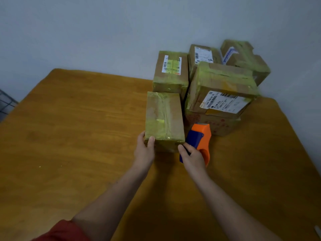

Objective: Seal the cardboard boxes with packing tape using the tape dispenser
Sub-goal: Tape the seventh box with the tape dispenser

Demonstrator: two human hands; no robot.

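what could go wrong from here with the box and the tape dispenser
1. The left hand grips only the near corner of the front box, so the box may twist on the table when tape is pulled.
2. The tape dispenser in the right hand is close to the stacked boxes; a swing might knock the tilted top one.

Dim, soft focus (wide-angle bowed edges)

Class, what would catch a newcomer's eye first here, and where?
The orange-and-blue plastic tape dispenser, gripped in the right hand at centre, stands out most. Beside it the left hand holds the near corner of a small tape-wrapped brown cardboard box, with a pile of taped cardboard boxes behind on the orange-brown wooden table.
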